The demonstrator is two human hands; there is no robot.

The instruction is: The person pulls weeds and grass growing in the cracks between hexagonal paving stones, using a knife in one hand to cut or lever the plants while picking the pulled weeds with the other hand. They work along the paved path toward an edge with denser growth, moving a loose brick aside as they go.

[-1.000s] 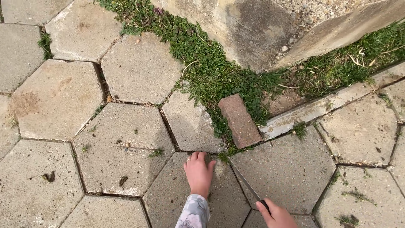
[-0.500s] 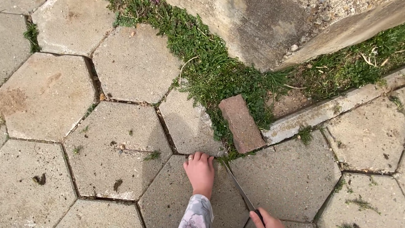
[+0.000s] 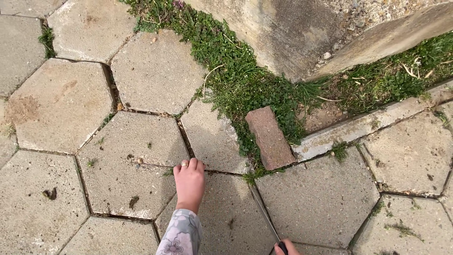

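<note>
Fingers point(image 3: 185, 166) of my left hand point(image 3: 189, 184) press flat on a hexagonal paver point(image 3: 141, 156), holding nothing. My right hand point(image 3: 284, 247), barely visible, grips a thin dark-handled blade point(image 3: 264, 212) lying along the joint toward grass point(image 3: 255, 175) beside a reddish brick point(image 3: 270, 138).

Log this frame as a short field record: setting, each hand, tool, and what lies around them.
setting: outdoor paving of grey hexagonal slabs with weeds in the joints
left hand: flat on a slab at a joint, fingers forward, ring on one finger, floral sleeve
right hand: only partly in view at the bottom edge, gripping a dark handle
tool: thin metal blade lying along the joint between two slabs
brick: reddish, lying flat beside the grass
grass patch: runs along a concrete wall
</note>
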